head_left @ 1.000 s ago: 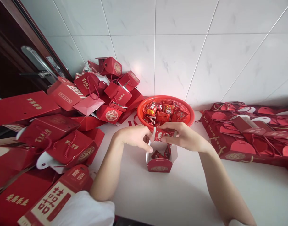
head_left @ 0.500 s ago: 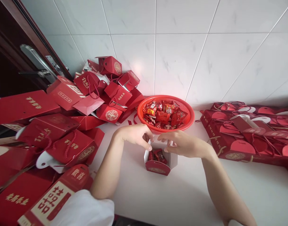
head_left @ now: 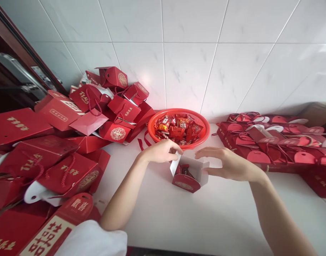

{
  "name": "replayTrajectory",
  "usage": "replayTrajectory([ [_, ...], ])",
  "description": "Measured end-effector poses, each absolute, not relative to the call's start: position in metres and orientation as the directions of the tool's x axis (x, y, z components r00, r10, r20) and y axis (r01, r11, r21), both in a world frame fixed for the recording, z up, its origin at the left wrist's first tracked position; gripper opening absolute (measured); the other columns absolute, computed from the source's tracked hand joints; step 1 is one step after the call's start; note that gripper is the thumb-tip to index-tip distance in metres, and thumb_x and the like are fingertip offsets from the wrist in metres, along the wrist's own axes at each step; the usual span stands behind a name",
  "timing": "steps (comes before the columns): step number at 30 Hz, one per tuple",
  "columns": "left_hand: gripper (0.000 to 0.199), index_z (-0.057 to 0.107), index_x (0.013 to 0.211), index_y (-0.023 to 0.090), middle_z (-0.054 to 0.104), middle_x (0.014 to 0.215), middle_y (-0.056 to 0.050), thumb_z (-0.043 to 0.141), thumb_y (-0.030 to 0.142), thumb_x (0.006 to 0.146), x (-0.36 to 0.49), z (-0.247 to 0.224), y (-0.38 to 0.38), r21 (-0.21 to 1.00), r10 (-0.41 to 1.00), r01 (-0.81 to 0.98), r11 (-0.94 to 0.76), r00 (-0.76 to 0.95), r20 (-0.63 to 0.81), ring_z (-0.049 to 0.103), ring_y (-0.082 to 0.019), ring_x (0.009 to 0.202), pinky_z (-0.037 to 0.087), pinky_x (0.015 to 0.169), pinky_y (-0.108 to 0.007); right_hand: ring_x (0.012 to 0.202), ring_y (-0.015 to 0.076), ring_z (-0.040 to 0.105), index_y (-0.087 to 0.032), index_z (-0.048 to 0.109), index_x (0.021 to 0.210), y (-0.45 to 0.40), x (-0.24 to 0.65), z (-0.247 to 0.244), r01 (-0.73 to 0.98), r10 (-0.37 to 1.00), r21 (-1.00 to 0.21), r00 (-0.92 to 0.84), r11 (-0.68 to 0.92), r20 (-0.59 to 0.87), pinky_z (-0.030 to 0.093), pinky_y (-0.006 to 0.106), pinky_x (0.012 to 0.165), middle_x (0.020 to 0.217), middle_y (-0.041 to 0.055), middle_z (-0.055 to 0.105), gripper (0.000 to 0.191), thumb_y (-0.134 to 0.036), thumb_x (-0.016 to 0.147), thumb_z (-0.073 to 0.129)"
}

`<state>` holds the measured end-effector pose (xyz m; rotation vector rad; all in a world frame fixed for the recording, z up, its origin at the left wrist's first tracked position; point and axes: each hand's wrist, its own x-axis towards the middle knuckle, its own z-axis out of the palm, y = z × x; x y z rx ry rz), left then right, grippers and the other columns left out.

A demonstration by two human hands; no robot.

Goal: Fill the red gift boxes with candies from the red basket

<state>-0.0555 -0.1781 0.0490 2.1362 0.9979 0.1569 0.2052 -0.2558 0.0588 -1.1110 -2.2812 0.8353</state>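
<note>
Fingers of my left hand (head_left: 161,151) curl at the back left corner of a small red box (head_left: 186,184), by its raised white-lined flap; whether they pinch it I cannot tell. My right hand (head_left: 229,163) is open, finger and thumb well apart, the thumb at the flap on the other side. The box sits open-topped on the white table (head_left: 163,220) between my hands, wrapped sweets (head_left: 186,170) inside. Behind it stands a red basket (head_left: 151,133) of more sweets; jumbled red boxes (head_left: 79,170) lie to my left, close-set boxes (head_left: 272,149) to my right.
</note>
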Motion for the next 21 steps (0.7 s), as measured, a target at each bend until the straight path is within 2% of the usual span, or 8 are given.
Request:
replayTrajectory([
  [4, 0.037, 0.072, 0.112, 0.017, 0.067, 0.079, -0.001, 0.056, 0.022, 0.079, -0.039, 0.042, -0.185, 0.697, 0.752, 0.576, -0.427, 0.654, -0.081, 0.059, -0.016, 0.069, 0.044, 0.064, -0.025, 0.117, 0.0298, 0.066, -0.028, 0.072, 0.119, -0.267, 0.227, 0.036, 0.419, 0.860, -0.805, -0.467, 0.420, 0.205, 0.055, 0.047, 0.100, 0.129, 0.0089, 0.070, 0.041, -0.042, 0.081, 0.077],
  [8, 0.034, 0.066, 0.116, 0.019, 0.067, 0.083, -0.001, 0.058, 0.032, 0.086, -0.021, 0.036, -0.201, 0.686, 0.786, 0.574, -0.447, 0.618, -0.004, 0.062, -0.018, 0.076, 0.046, 0.069, -0.027, 0.121, 0.0303, 0.065, -0.027, 0.068, 0.121, -0.271, 0.225, 0.001, 0.357, 0.931, -0.868, -0.248, 0.344, 0.267, 0.052, 0.051, 0.105, 0.129, 0.0102, 0.069, 0.046, -0.048, 0.082, 0.076],
  [12, 0.044, 0.060, 0.121, 0.021, 0.068, 0.090, -0.002, 0.065, 0.048, 0.085, -0.008, 0.032, -0.215, 0.691, 0.776, 0.554, -0.464, 0.630, 0.015, 0.064, -0.020, 0.081, 0.048, 0.072, -0.030, 0.116, 0.0296, 0.066, -0.027, 0.064, 0.125, -0.269, 0.210, -0.025, 0.392, 0.922, -0.842, -0.048, 0.371, 0.384, 0.053, 0.051, 0.101, 0.132, 0.0115, 0.066, 0.048, -0.048, 0.082, 0.075],
  [14, 0.051, 0.059, 0.122, 0.021, 0.068, 0.096, -0.004, 0.068, 0.053, 0.083, -0.005, 0.031, -0.219, 0.715, 0.754, 0.529, -0.457, 0.657, -0.004, 0.065, -0.020, 0.083, 0.050, 0.073, -0.030, 0.121, 0.0305, 0.062, -0.027, 0.063, 0.125, -0.267, 0.206, -0.033, 0.429, 0.893, -0.806, -0.004, 0.408, 0.450, 0.052, 0.051, 0.102, 0.135, 0.0125, 0.063, 0.048, -0.046, 0.083, 0.075],
  [17, 0.048, 0.062, 0.109, 0.020, 0.069, 0.100, -0.005, 0.069, 0.059, 0.082, -0.003, 0.032, -0.220, 0.718, 0.724, 0.518, -0.465, 0.689, -0.028, 0.065, -0.020, 0.084, 0.048, 0.071, -0.029, 0.131, 0.0322, 0.054, -0.027, 0.061, 0.127, -0.267, 0.205, -0.041, 0.481, 0.869, -0.766, 0.017, 0.427, 0.495, 0.047, 0.052, 0.107, 0.140, 0.0127, 0.059, 0.049, -0.043, 0.082, 0.076],
  [21, 0.048, 0.068, 0.090, 0.020, 0.069, 0.096, -0.004, 0.066, 0.067, 0.081, -0.003, 0.035, -0.218, 0.668, 0.651, 0.536, -0.516, 0.753, -0.102, 0.063, -0.020, 0.082, 0.043, 0.068, -0.029, 0.123, 0.0303, 0.059, -0.028, 0.059, 0.128, -0.270, 0.208, -0.048, 0.482, 0.900, -0.791, 0.011, 0.376, 0.435, 0.047, 0.051, 0.106, 0.133, 0.0104, 0.064, 0.050, -0.041, 0.082, 0.076],
])
